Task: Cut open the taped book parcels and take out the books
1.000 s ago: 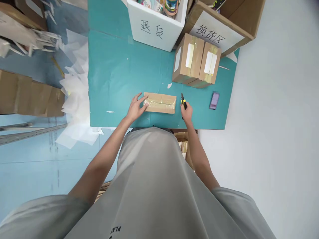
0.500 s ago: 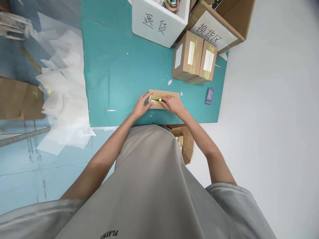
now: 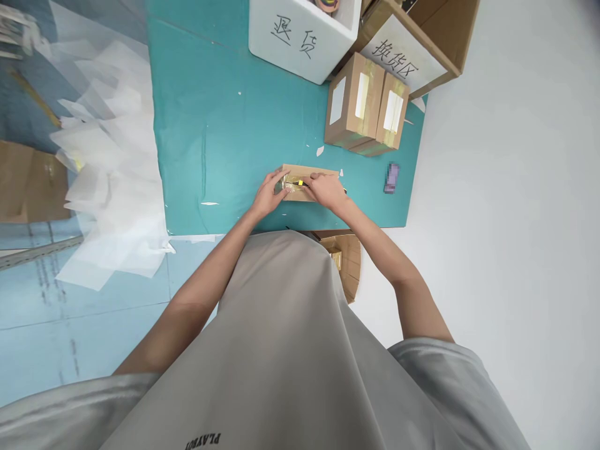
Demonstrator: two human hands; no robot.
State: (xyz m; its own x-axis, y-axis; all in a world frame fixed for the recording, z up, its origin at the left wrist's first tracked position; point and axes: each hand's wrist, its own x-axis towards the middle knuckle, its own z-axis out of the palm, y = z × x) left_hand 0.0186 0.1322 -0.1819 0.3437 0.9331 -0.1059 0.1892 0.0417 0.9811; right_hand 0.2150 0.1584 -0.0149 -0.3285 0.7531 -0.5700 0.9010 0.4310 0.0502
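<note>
A small cardboard box [image 3: 304, 170] with clear tape over its top lies near the front edge of the green table. My left hand [image 3: 270, 195] grips its left end, fingers at the far side and thumb at the near side. My right hand [image 3: 328, 189] is closed around a slim black-and-yellow utility knife [image 3: 300, 183] over the box. The knife's front points left along the taped top, and its rear end shows past my palm. Its tip is too small to make out, so I cannot tell how deep it sits.
Two taped cartons [image 3: 368, 103] with white labels stand at the back right. Behind them are a white foam bin [image 3: 300, 40] and an open cardboard box [image 3: 434, 37]. A blurred purple item [image 3: 392, 178] lies at right. White sheets [image 3: 112, 169] heap at left; an open carton [image 3: 349, 265] sits below the table edge.
My right hand has turned further over the utility knife, and its rear end now shows beyond my palm. My left hand stays on the box. The view has shifted slightly.
</note>
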